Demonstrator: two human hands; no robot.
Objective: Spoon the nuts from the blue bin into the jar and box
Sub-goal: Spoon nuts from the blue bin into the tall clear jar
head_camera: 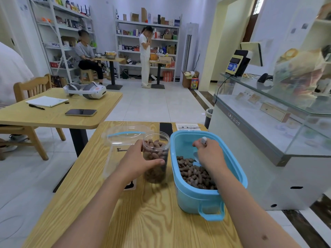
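1. Gripping the clear plastic jar [156, 158] from its left side, the left hand [138, 159] has its thumb curled across the front of the jar and its fingers round the back.
2. That jar stands upright on the wooden table [152, 212], lid off, just left of the blue bin [202, 197], and is filled with brown nuts nearly to its neck.
3. The right hand [208, 153] is lowered inside the blue bin, fingers closed round the handle of a spoon [203, 141]; the handle's pale end sticks up above the knuckles.
4. The spoon's bowl shows only as a pale sliver under the hand, close above the nuts [194, 174]; whether it carries any I cannot tell.
5. The nuts in the bin lie heaped toward its near end, leaving the far part of the blue floor bare.
6. A clear plastic box [123, 145] with a blue-edged lid sits just left of and behind the jar, partly hidden by the left hand; its contents cannot be made out.
7. A black phone [166, 128] lies flat at the table's far edge, behind the jar.
8. On a separate table to the left rest a white headset [86, 90], a notepad [47, 101], a pen and another phone.
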